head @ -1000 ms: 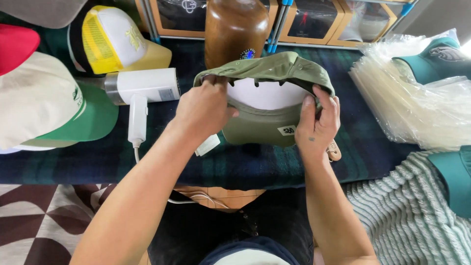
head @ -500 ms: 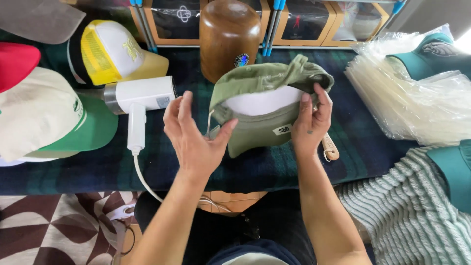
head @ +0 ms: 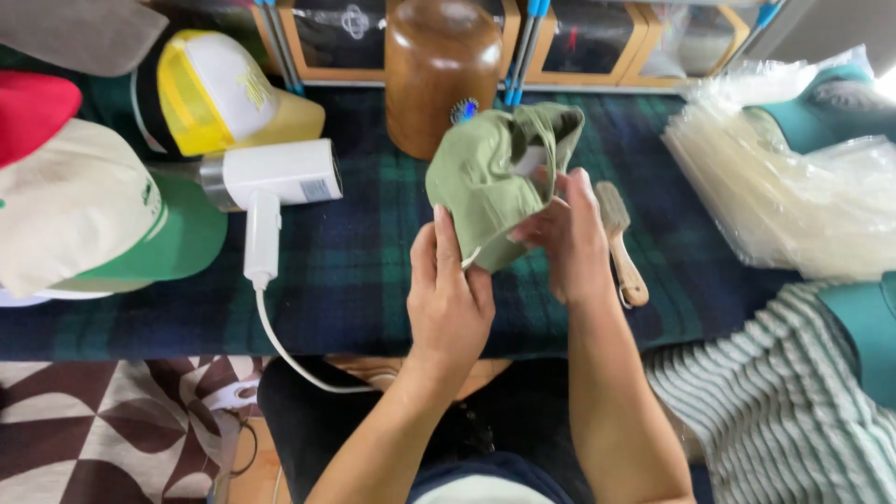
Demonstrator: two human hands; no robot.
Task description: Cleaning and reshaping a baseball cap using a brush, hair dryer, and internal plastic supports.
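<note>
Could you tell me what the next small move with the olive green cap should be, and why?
Probably turn the olive green cap so its opening faces up. It is held off the plaid cloth, crumpled, with the left hand pinching its lower edge and the right hand gripping its side. The wooden hat block stands just behind.

A cap (head: 495, 177) is held above the middle of the desk (head: 364, 280), the left hand (head: 450, 297) at its near side and the right hand (head: 563, 245) at its right. Behind it, at the far edge, stands a rounded block (head: 441, 70). Just right of the right hand lies a brush (head: 621, 241). Left of the cap lies a hair dryer (head: 266, 187), its cord (head: 289, 350) running off the near edge. More caps (head: 93, 215) crowd the left edge, and a stack of plastic bags (head: 793, 196) lies at the right edge.
</note>
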